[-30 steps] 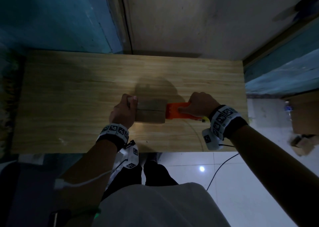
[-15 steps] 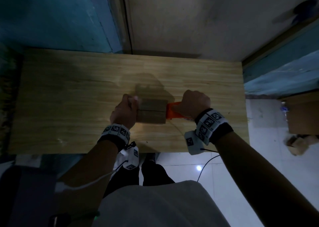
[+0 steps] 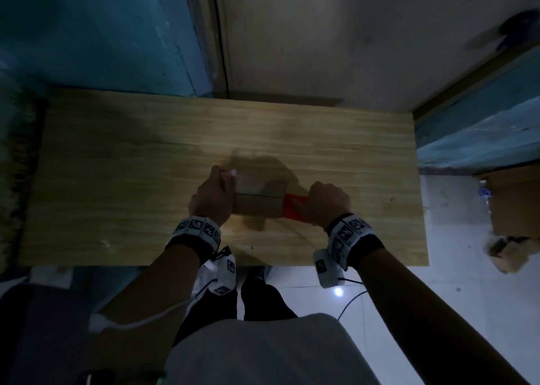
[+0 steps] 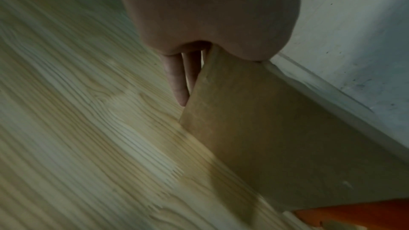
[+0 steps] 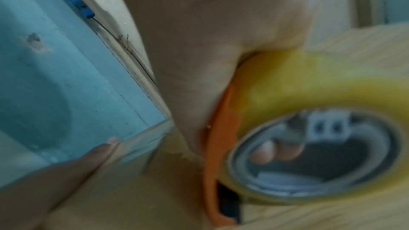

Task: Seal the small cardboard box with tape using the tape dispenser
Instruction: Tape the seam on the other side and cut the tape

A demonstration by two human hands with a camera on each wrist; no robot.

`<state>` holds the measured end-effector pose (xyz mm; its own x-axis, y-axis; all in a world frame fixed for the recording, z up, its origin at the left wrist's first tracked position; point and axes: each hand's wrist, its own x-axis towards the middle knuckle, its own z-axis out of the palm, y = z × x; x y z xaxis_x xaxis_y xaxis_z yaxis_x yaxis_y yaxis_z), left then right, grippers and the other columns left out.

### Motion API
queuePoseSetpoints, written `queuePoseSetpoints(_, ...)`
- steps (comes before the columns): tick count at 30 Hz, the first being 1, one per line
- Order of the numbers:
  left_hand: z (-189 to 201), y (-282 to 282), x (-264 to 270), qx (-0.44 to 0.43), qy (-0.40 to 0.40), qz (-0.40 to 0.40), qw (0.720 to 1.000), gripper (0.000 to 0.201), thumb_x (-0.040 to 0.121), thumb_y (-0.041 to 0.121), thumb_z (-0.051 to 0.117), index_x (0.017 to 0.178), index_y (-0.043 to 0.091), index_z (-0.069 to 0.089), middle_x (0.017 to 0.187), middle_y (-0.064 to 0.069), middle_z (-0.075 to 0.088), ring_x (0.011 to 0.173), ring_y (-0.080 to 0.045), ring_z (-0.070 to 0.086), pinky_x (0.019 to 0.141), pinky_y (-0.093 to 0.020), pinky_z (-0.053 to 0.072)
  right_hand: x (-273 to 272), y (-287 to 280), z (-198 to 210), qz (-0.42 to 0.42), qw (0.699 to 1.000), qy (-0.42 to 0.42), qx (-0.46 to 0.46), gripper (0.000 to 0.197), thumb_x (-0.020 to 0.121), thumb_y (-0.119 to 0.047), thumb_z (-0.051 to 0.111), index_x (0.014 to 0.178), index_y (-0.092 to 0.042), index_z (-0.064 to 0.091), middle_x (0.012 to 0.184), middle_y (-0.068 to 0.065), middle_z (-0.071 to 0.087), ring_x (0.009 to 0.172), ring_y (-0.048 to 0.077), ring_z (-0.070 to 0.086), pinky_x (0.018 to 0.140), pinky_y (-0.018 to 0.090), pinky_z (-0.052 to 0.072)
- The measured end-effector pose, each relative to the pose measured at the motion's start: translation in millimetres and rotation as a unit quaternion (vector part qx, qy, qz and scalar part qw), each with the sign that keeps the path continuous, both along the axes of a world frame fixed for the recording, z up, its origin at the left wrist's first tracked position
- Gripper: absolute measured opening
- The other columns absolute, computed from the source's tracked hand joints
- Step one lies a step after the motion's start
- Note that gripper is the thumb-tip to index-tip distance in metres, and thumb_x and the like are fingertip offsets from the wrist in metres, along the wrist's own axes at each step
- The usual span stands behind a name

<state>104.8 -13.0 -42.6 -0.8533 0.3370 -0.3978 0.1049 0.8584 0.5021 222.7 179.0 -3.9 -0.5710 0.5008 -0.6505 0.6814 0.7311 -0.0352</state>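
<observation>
Left hand (image 3: 211, 196) holding cardboard box (image 3: 257, 200), right hand (image 3: 327, 202) gripping tape dispenser (image 3: 293, 207) (orange)

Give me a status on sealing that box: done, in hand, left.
Done: the small cardboard box sits on the wooden table with flaps closed, their seam dark and apparently bare. In hand: the left hand steadies the box's left end; the right hand grips the orange tape dispenser at the right end. Left: run tape along the seam and cut it.

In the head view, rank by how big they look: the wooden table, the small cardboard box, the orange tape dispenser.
1. Light wooden table
2. Small brown cardboard box
3. Orange plastic tape dispenser, mostly hidden under the right hand, so uncertain.
</observation>
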Motion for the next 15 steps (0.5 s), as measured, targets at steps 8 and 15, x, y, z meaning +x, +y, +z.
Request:
queuePoseSetpoints(8,3,1,2,-0.004,-0.006,-0.003,1.000,0.042,0.100,0.055,0.022,0.110,0.023,0.047,0.077,-0.002,0.055,0.079,-0.033,0.063,0.068,-0.033,0.040,28,26,5,-0.088,0.988,0.130,-0.001,0.057,0.089,-0.061,0.047,0.107,-0.011,0.068,0.078,0.003,0.067,0.065,0.022,0.065,0.065,0.035,0.058)
queuePoseSetpoints(15,0,0,3,0.007,0.000,-0.001,1.000,0.046,0.098,0.058,0.021,0.113,0.023,0.045,0.091,-0.011,0.065,0.085,-0.035,0.064,0.072,-0.035,0.043,40,16,-29,-0.021,0.989,0.146,0.033,0.039,0.096,-0.041,0.051,0.120,-0.010,0.058,0.105,0.014,0.069,0.089,0.033,0.067,0.068,0.032,0.047)
